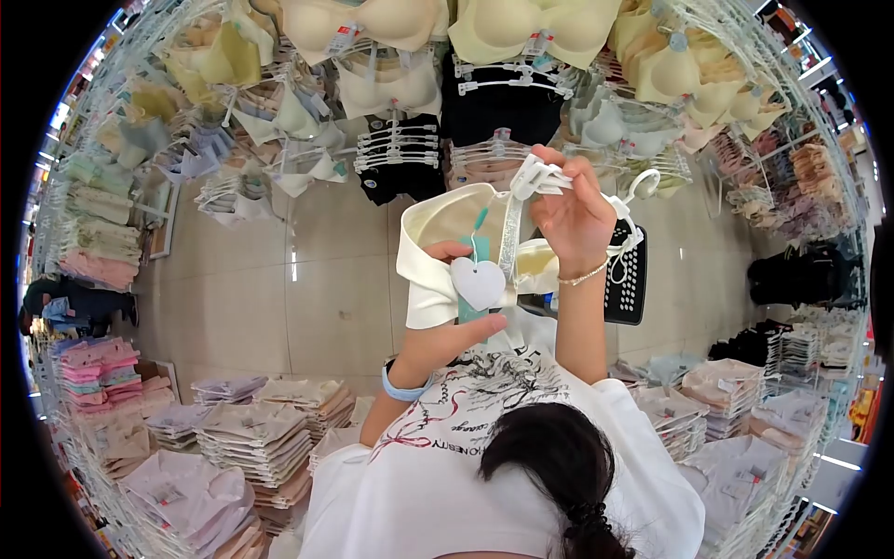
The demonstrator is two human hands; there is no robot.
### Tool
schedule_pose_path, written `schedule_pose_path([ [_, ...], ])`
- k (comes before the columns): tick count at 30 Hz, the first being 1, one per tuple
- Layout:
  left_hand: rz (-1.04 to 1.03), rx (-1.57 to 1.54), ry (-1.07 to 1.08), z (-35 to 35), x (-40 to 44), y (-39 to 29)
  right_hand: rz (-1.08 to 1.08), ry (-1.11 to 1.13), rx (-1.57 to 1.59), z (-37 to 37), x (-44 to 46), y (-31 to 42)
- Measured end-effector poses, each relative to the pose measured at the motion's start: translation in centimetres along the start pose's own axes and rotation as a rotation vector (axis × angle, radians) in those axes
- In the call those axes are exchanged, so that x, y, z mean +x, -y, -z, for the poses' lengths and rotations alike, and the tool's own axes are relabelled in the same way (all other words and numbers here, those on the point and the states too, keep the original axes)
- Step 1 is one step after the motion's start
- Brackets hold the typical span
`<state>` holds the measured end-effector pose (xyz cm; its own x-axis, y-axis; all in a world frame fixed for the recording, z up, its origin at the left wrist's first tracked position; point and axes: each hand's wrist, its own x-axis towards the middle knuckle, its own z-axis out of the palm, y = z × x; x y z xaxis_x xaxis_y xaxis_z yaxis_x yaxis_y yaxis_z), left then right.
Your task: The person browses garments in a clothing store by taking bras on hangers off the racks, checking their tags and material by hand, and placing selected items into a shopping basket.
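Note:
In front of my chest is a cream bra (424, 238) on a white plastic hanger (644, 184). My left hand (452, 343), below a light blue wristband, is closed around the side of the bra, its thumb beside the tags. A white heart-shaped tag (479, 284) and a teal tag (475, 250) hang there on a cord. My right hand (577, 214), wearing a thin bracelet, is raised higher and pinches the clip end of the hanger. A glittery shoulder strap (509, 233) runs down from that clip. Part of the far cup is behind my right hand.
Racks of hanging bras (386, 84) stand ahead. Stacks of folded garments (256, 429) lie on both sides near me. A black perforated basket or seat (626, 275) is just beyond my right arm. Another person (74, 303) is at the far left.

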<state>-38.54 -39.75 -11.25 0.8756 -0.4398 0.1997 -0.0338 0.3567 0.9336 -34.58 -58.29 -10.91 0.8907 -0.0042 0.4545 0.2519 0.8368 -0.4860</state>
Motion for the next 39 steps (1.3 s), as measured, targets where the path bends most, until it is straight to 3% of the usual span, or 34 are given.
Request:
schedule_pose_path([
  [2, -0.006, 0.035, -0.028, -0.2, 0.1, 0.3, 0.02, -0.031, 0.018, 0.0, 0.2, 0.1],
  [4, 0.207, 0.037, -0.12, -0.3, 0.0, 0.5, 0.015, -0.01, -0.018, 0.3, 0.3, 0.1],
  [8, 0.071, -0.148, -0.044, -0.4, 0.5, 0.8, -0.005, -0.042, -0.061, 0.8, 0.1, 0.2],
  [10, 0.249, -0.395, 0.0, -0.2, 0.4, 1.2, -0.004, -0.06, -0.087, 0.8, 0.0, 0.3],
  [14, 0.362, -0.396, -0.001, -0.6, 0.6, 1.3, 0.013, -0.091, -0.125, 1.1, -0.3, 0.7],
  [24, 0.353, -0.485, 0.042, -1.0, 1.2, 2.4, 0.054, -0.093, -0.123, 2.1, -1.2, 1.8],
  [26, 0.579, -0.504, -0.293, -1.3, 1.1, 2.8, 0.024, -0.103, -0.151, 2.2, -1.3, 1.7],
  [30, 0.643, -0.621, -0.25, 2.8, 0.9, 9.1, -0.038, -0.293, -0.487, 1.1, -1.3, 0.3],
  [32, 0.941, -0.595, -0.393, 4.5, -0.4, 11.9, -0.37, -0.277, -0.343, 1.8, -1.6, -0.3],
  [34, 0.921, -0.62, -0.392, 6.0, -2.0, 14.8, -0.666, -0.326, -0.446, 1.3, -2.0, -1.2],
  [36, 0.709, -0.409, -0.49, 6.5, -2.5, 15.3, -0.794, -0.255, -0.866, 1.8, -2.7, -2.6],
  [37, 0.697, -0.413, -0.495, 6.9, -2.2, 15.3, -0.851, -0.261, -0.924, 2.0, -3.5, -3.6],
  [39, 0.379, 0.345, -0.613, 8.1, -1.4, 15.1, -0.828, -0.181, -1.188, 1.6, -5.2, -5.0],
])
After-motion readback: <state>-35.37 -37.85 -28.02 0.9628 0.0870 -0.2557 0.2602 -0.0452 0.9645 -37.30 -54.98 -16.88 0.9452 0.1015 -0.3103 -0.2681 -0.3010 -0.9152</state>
